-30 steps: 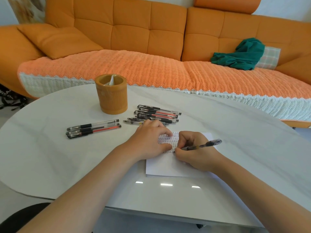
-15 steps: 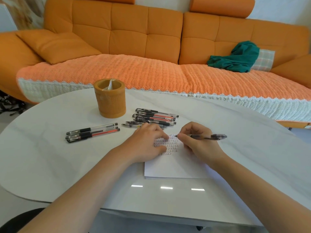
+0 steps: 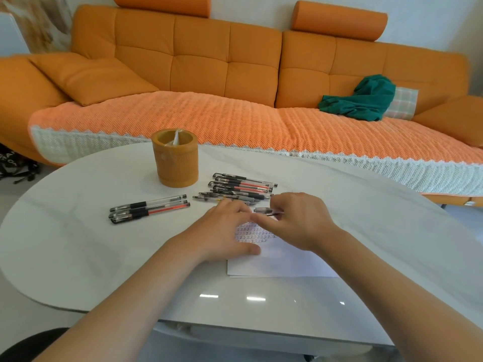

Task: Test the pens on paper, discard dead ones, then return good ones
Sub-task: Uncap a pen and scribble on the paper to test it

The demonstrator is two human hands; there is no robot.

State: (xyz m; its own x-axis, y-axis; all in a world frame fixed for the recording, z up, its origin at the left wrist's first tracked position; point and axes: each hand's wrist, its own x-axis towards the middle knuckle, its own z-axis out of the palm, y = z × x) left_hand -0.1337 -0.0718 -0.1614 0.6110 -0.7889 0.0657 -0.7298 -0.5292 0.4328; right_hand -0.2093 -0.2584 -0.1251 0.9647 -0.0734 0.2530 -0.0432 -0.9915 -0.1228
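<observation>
A white paper [image 3: 283, 263] with rows of test marks lies on the table in front of me. My left hand [image 3: 224, 232] rests flat on its left part, fingers stretched toward the far edge. My right hand [image 3: 300, 222] pinches a dark pen [image 3: 268, 211] just above the paper's far edge, and the pen lies level with one end toward my left fingertips. Whether those fingertips touch the pen is unclear. A pile of several pens [image 3: 241, 188] lies just beyond both hands. Three more pens [image 3: 149, 209] lie side by side to the left.
An orange-brown round pen holder [image 3: 175, 159] with a scrap of white paper inside stands behind the pens. The white oval table [image 3: 78, 244] ends close to me. An orange sofa [image 3: 209, 74] with a green cloth [image 3: 363, 100] runs along the far side.
My right hand stopped writing, lifted the pen off the paper and carried it away from me toward the pile, turning it level. My left hand stayed on the paper.
</observation>
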